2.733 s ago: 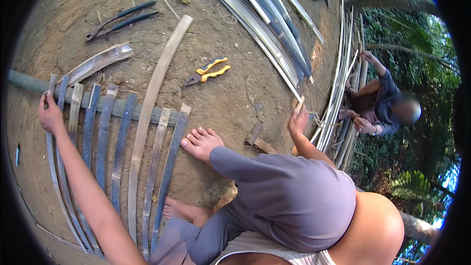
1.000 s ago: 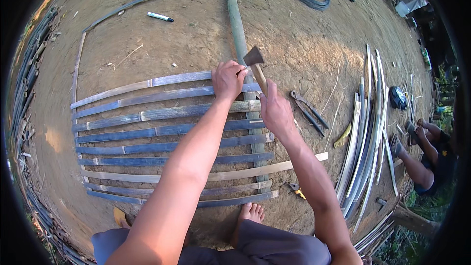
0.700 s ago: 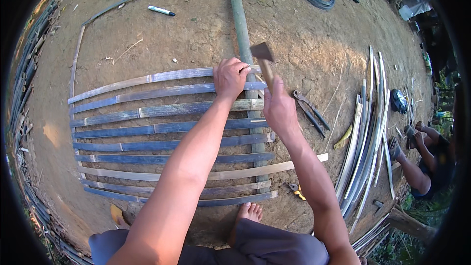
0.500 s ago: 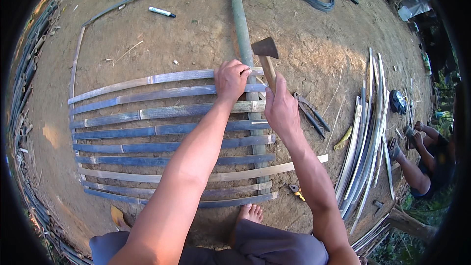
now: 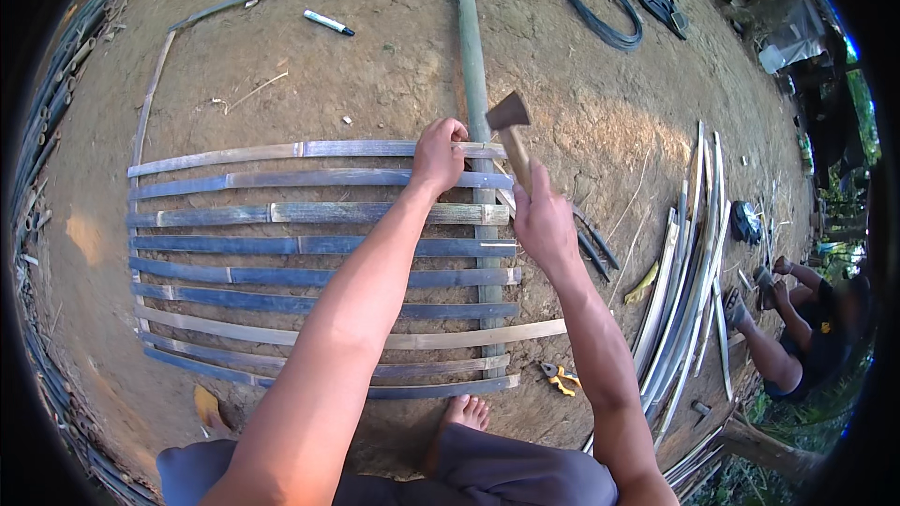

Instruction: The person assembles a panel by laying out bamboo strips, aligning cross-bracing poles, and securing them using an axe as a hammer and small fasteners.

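Head view: the right hand's (image 5: 546,222) fingers are wrapped tight round the hatchet's (image 5: 509,111) wooden handle, its dark flared head just right of the round, greenish pole (image 5: 470,47). The left hand (image 5: 439,156) sits at a slat (image 5: 361,148) crossing that pole, fingers curled together; whether they pinch anything, I can't tell. A glancing blow could catch them, and the flat, ridged bamboo might skid or split.

Dull, probably metal tool head (image 5: 508,111) on smooth wooden handle (image 5: 516,156); matt bamboo slats (image 5: 361,148); rough earth (image 5: 394,84).
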Tool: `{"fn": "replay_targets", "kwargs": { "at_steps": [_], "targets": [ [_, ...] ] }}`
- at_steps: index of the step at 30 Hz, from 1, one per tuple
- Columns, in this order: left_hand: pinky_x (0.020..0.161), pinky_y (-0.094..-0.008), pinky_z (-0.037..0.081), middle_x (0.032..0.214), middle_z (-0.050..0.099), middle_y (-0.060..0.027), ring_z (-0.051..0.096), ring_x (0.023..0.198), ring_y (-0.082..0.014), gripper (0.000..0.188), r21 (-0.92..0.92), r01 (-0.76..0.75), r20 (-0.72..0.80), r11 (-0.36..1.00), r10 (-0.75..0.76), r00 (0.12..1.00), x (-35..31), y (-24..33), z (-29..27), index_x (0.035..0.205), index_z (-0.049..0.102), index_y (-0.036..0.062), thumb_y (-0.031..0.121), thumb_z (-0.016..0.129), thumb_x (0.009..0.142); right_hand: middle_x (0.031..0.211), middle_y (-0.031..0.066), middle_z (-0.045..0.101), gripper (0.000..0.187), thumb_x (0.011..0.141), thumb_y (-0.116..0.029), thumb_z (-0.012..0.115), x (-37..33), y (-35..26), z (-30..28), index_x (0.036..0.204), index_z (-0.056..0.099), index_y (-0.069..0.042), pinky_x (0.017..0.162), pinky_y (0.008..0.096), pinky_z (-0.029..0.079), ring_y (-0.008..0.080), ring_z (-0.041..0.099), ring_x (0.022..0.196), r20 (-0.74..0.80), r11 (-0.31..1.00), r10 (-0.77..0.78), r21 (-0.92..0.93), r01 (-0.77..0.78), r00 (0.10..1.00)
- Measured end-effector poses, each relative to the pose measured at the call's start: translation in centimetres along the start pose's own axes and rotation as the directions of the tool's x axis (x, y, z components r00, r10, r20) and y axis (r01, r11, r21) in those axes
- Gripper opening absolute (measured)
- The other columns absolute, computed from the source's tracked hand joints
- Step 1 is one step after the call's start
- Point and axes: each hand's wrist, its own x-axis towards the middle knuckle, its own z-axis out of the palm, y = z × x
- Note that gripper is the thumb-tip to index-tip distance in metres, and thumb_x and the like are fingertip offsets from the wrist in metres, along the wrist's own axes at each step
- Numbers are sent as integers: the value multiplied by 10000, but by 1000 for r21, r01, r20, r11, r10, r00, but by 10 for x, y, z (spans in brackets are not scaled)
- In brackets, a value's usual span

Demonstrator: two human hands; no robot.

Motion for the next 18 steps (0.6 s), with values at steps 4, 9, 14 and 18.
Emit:
{"fn": "replay_targets", "kwargs": {
  "at_steps": [4, 9, 14, 18],
  "targets": [
    [814, -431, 504, 897, 610, -130, 626, 889, -317, 210, -22, 14, -8, 1000, -14, 1000, -1, -7, -9, 917, 573, 24, -108, 608, 759, 831, 313, 672, 472, 991, -120, 611, 0, -33, -4, 1400, 427, 27, 582, 561, 535, 509, 674, 701, -305, 977, -58, 179, 117, 951],
    [762, -428, 504, 876, 589, -135, 618, 832, -314, 218, -3, -31, -34, 999, 31, 999, 2, -5, 2, 922, 544, 23, -105, 594, 753, 776, 284, 668, 392, 988, -114, 611, -9, 13, 21, 1317, 432, 2, 547, 560, 540, 478, 690, 674, 92, 994, 36, -104, -26, 995],
    [747, -427, 499, 870, 591, -139, 617, 827, -322, 198, 12, -56, -82, 998, 57, 995, 0, -19, -3, 915, 542, 22, -100, 600, 770, 760, 277, 665, 306, 1018, -127, 585, 8, -50, -17, 1266, 456, -2, 510, 545, 499, 473, 687, 644, -306, 980, -68, 160, 122, 950],
    [748, -430, 499, 868, 593, -143, 620, 834, -323, 186, 2, -29, -61, 1000, 29, 998, 2, -10, -1, 913, 541, 22, -91, 608, 781, 791, 288, 680, 285, 1010, -122, 591, -4, -1, 20, 1234, 468, 4, 570, 525, 537, 478, 707, 725, -374, 973, -92, 162, 162, 923]
  ]
}}
